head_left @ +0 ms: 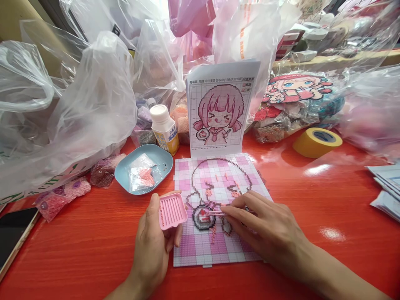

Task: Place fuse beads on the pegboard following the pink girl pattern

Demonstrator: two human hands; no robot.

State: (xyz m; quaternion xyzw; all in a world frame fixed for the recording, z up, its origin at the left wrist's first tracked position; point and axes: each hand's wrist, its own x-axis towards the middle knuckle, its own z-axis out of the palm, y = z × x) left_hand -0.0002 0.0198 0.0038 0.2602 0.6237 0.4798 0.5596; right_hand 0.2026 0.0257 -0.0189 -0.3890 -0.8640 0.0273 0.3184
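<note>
My left hand (154, 237) holds a small pink ridged bead tray (173, 211), with a line of orange-red beads along its left groove. In my right hand (265, 221) is a pair of pink tweezers (217, 213), pinched between thumb and fingers. Their tips are over the round cake motif on the pink-and-white checked pegboard (190, 250). Dark beads outline a head on the board, with pinkish beads at the eyes and cheeks. Part of the board's right side is hidden under my right hand. Behind it stands a printed pattern sheet (218, 112) of a pink-haired figure.
A blue dish (165, 163) holding small bead bags sits left of the board, near a white-capped bottle (164, 129). Yellow tape (317, 142) lies at the right, papers (387, 183) at the edge. Plastic bags (96, 87) crowd the back; a phone (15, 233) lies far left.
</note>
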